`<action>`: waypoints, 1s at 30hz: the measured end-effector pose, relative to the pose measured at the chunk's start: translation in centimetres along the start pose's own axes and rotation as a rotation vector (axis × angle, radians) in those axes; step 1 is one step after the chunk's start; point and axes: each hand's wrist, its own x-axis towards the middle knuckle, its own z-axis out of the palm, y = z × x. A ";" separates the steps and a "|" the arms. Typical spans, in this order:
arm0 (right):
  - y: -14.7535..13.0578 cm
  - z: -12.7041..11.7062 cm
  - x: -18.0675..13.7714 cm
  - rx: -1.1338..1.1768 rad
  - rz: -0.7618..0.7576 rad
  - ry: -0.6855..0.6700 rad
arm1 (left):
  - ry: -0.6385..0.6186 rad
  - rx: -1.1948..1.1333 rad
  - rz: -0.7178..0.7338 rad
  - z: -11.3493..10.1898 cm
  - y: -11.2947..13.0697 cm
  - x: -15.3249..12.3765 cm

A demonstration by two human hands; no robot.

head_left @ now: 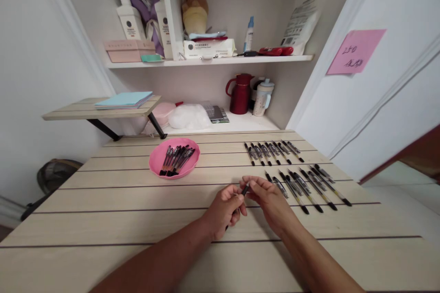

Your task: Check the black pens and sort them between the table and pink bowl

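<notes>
Head view: both hands meet low over the slatted wooden table. The left hand is clenched round one black pen, and the right hand pinches its upper end. Just to the right lie two rows of pens, roughly seven in the near row and seven in the far row. One pink bowl holds about six more. Behind it stand white shelves and one red jug.

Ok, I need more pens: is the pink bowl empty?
Not empty: black pens lie bunched inside the pink bowl.
</notes>
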 end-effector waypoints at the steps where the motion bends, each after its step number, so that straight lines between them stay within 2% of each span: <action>1: 0.0 0.1 -0.1 0.015 0.016 -0.006 | 0.002 -0.003 -0.002 0.0 0.0 0.0; 8: -0.1 0.3 -0.2 0.108 0.037 -0.014 | -0.016 -0.012 -0.020 0.1 -0.1 0.0; 12: 0.0 0.3 -0.1 0.031 0.061 -0.028 | -0.009 -0.027 -0.035 0.0 -0.1 0.0; 17: -0.2 0.3 -0.1 0.134 0.056 -0.038 | -0.023 -0.039 -0.043 -0.1 -0.2 0.1; 20: -0.1 0.3 -0.1 0.099 0.088 -0.031 | -0.022 -0.044 -0.042 -0.1 -0.2 0.1; 23: 0.0 0.3 0.0 0.085 0.031 -0.026 | -0.031 -0.042 -0.047 -0.2 -0.3 0.1; 26: -0.3 0.2 0.3 0.167 -0.037 0.032 | -0.042 -0.035 -0.055 -0.2 -0.3 0.1; 30: -1.2 -0.9 0.8 0.176 -0.111 0.199 | 0.007 -0.036 -0.068 -0.1 -0.4 0.1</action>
